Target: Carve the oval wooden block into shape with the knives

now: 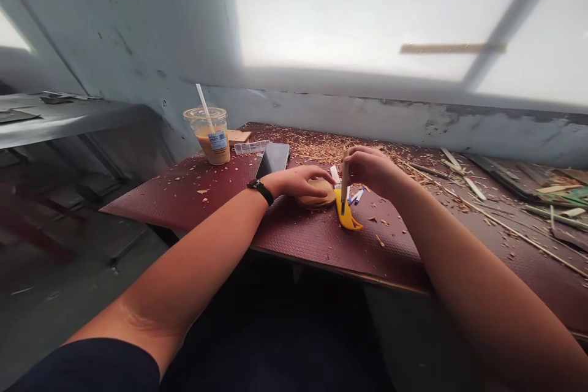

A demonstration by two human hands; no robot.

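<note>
Wood block: pale round piece (316,193) lying flat on the table (294,239), right under my left hand, just left of my right hand.
Left hand: my left hand (301,180) lies palm-down over the block, fingers curled across its top; I judge it is pressing the block so it cannot slide on the textured surface.
Right hand: my right hand (370,168) is closed around a thin upright tool (344,180), its tip pointing down close to the block's right edge; held vertical, I think, so the force goes straight down.
Tool look: slim, light wooden shaft, darker at the lower end; I cannot tell what kind of tip it has.
Block look: tan, smooth-topped, low and rounded, mostly hidden by my fingers.
Yellow cutter: knife (346,211) rests on the table just below my right hand, beside the block, within easy reach.
Pens: a few markers (356,196) lie under my right hand.
Shavings: wood chips (321,148) are scattered beyond both hands.
Farther left: phone (273,159) and iced drink cup (213,136) sit beyond my left wrist, apart from the block.
</note>
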